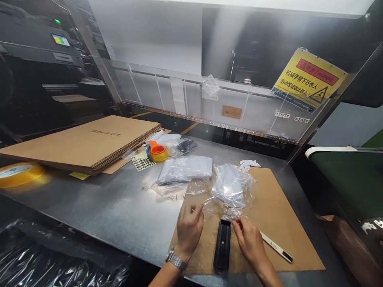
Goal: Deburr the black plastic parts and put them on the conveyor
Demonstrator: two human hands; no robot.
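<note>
My left hand (190, 226), with a watch on its wrist, has its fingertips pinched at the edge of a clear plastic bag (229, 185) with white material in it. My right hand (249, 239) is closed, thumb against fingers, by the near end of that bag; what it pinches is hidden. Between the hands a long black tray-like part (222, 245), with a small hole in its floor, lies on a cardboard sheet (275, 207). A white pen-like tool (277, 248) marked with letters rests just right of my right hand.
On the metal table (119, 215) sit stacked cardboard (80, 141), a yellow tape roll (22, 174), an orange tape dispenser (157, 151), a sticker sheet (143, 160), another plastic-wrapped pack (187, 169) and a white glove (249, 164). A clear screen with a warning sign (311, 79) stands behind.
</note>
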